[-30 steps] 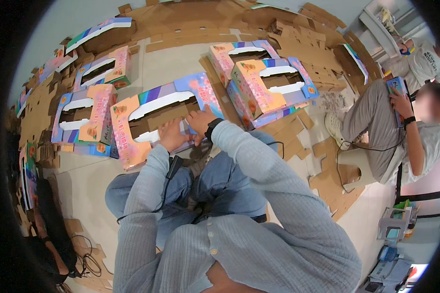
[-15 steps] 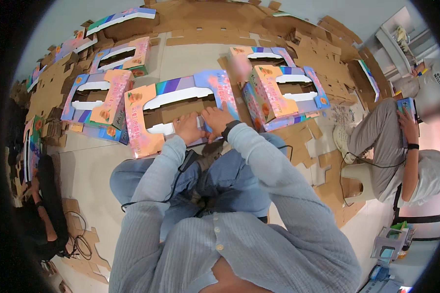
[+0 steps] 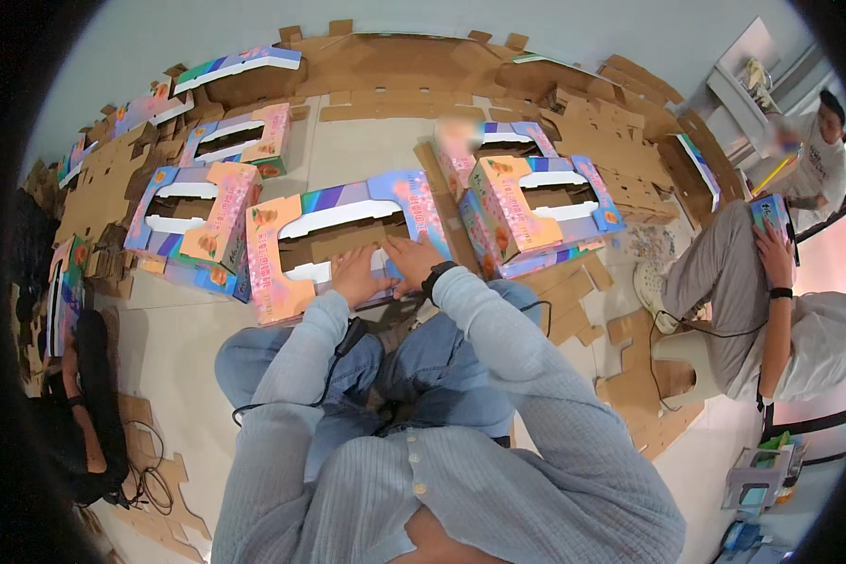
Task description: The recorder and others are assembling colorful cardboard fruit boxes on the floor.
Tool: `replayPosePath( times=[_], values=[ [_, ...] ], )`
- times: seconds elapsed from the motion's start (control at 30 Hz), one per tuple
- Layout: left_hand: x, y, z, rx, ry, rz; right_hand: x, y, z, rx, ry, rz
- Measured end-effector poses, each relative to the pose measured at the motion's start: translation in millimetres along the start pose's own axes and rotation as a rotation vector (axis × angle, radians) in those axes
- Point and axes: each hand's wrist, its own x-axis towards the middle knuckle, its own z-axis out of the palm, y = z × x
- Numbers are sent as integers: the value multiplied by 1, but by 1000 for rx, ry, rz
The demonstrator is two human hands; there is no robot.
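Observation:
A colourful cardboard box (image 3: 271,278), pink, orange and blue with a large cut-out window on top, stands on the floor before my knees. My left hand (image 3: 355,274) grips the near strip beside the window, fingers bent over its edge. Close by on the same strip, my right hand (image 3: 415,261) also has its fingers bent over, and the two thumbs nearly meet. White flaps line the window, and plain brown cardboard shows inside. The fingertips are partly hidden.
Similar boxes stand at the left (image 3: 226,211) and right (image 3: 545,207), some stacked. Flat brown cardboard (image 3: 620,155) lies around the far side and right. A person in grey trousers (image 3: 714,244) sits at right holding a box; another person (image 3: 813,160) is behind. A dark-clothed person's arm (image 3: 80,414) shows at left.
The whole view has shifted, so the boxes appear lower. My hands keep their place on the near strip of the box. More of the person at the far right shows, now with a yellow stick-like thing.

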Motion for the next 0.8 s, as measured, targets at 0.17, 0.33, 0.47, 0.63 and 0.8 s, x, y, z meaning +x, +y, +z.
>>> replayPosePath(
  times=[0.17, 0.33, 0.47, 0.63, 0.8],
  values=[
    [-19, -6, -9, 132, 58, 149, -10, 2, 5, 20, 55, -16],
    [-44, -20, -43, 200, -43, 107, -16, 1, 10, 102, 92, -15],
    [-59, -39, -70, 252, -84, 80, -14, 3, 9, 114, 78, -16],
    [-61, -73, -65, 193, -8, 0, -15, 0, 14, 97, 80, -12],
    [-58, -95, -37, 214, 76, -48, -9, 2, 14, 88, -11, 28]
  ],
)
